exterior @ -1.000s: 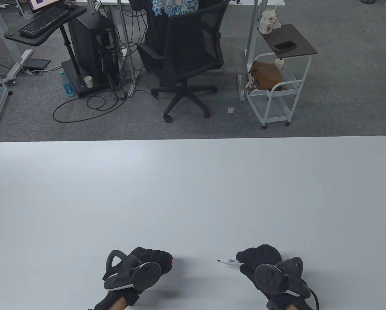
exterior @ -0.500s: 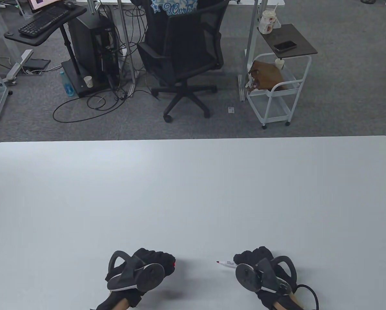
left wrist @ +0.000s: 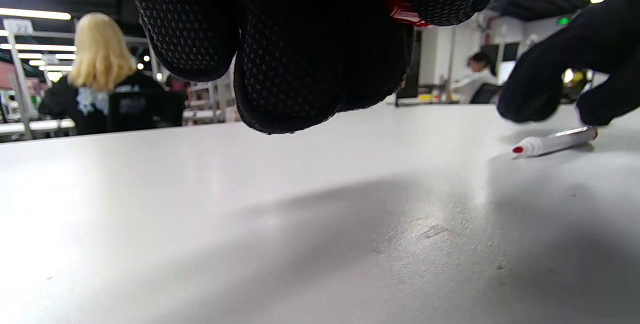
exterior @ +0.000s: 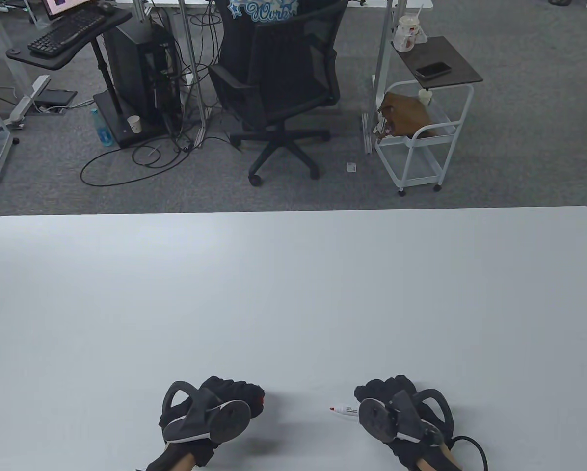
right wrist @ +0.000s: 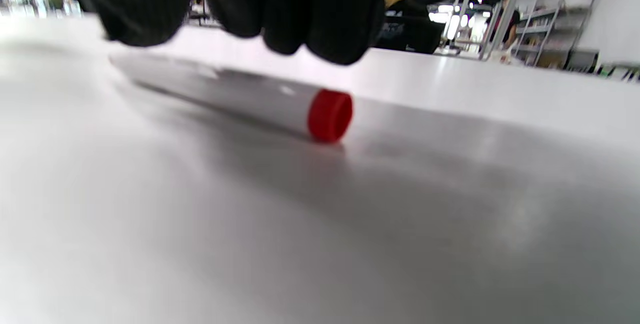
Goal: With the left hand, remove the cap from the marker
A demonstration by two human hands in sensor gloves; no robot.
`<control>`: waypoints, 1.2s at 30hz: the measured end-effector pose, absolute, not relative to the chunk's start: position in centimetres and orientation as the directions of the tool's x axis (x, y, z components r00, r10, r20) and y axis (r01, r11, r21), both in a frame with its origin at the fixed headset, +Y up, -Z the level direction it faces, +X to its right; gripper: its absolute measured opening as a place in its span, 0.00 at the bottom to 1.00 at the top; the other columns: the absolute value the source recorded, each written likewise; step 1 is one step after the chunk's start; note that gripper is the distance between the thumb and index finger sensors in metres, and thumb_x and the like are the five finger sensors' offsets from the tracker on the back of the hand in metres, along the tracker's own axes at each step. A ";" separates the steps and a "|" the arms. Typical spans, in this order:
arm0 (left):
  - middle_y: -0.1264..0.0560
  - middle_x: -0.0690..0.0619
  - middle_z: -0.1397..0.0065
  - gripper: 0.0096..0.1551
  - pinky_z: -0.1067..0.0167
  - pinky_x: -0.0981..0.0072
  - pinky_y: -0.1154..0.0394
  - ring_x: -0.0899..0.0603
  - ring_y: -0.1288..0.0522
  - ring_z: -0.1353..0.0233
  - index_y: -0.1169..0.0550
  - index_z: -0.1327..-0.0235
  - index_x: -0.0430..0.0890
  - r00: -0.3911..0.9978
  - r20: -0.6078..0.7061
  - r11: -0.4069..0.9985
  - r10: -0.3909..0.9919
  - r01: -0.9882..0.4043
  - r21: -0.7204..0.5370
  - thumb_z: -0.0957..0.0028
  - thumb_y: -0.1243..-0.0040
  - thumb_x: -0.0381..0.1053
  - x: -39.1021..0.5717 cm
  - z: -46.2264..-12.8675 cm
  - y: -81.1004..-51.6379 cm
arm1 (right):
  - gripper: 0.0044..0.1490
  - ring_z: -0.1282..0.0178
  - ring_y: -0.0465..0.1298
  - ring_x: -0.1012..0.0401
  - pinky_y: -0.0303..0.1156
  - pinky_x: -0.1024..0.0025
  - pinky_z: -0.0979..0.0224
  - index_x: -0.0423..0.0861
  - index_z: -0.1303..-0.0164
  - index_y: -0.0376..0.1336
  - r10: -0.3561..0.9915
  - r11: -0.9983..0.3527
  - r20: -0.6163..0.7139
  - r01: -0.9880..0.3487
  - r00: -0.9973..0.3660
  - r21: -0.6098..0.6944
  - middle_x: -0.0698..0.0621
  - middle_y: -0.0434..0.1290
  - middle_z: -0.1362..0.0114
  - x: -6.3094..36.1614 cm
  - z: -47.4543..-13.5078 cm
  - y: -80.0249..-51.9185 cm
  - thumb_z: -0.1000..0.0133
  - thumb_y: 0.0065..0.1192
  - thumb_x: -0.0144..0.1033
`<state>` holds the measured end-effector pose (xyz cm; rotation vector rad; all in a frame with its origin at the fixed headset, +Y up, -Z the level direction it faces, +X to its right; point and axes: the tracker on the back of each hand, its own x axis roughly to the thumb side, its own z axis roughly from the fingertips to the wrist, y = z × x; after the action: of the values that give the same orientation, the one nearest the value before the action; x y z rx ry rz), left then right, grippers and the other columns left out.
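Table view: marker [exterior: 343,409] lies flat on the table [exterior: 293,294], near edge, uncapped red tip pointing left | right hand [exterior: 396,412] fingers curled above its barrel, contact cannot be told | left hand [exterior: 215,407] well apart at left, fingers closed around the red marker cap [left wrist: 402,9].

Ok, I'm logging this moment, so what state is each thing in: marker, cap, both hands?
marker: uncapped, red tip bare, lying flat on the table
cap: off the marker, held in the left hand
left hand: fingers curled round the cap
right hand: fingers over the marker's rear; whether they touch it cannot be told
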<state>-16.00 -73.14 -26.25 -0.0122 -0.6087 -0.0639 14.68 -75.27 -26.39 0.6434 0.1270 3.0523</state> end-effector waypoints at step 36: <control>0.24 0.59 0.32 0.30 0.28 0.48 0.31 0.52 0.19 0.36 0.29 0.31 0.61 0.848 0.472 0.919 -0.240 0.355 -0.172 0.47 0.38 0.62 -16.2 -27.8 -76.3 | 0.57 0.13 0.50 0.40 0.48 0.36 0.18 0.51 0.16 0.43 0.219 -0.939 0.342 -0.102 -0.914 0.329 0.40 0.47 0.13 17.3 -27.0 -75.7 0.52 0.57 0.63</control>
<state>-16.16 -76.34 -27.85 -0.2585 -0.4605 -0.3175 17.33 -75.69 -27.05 0.5684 0.4597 2.8840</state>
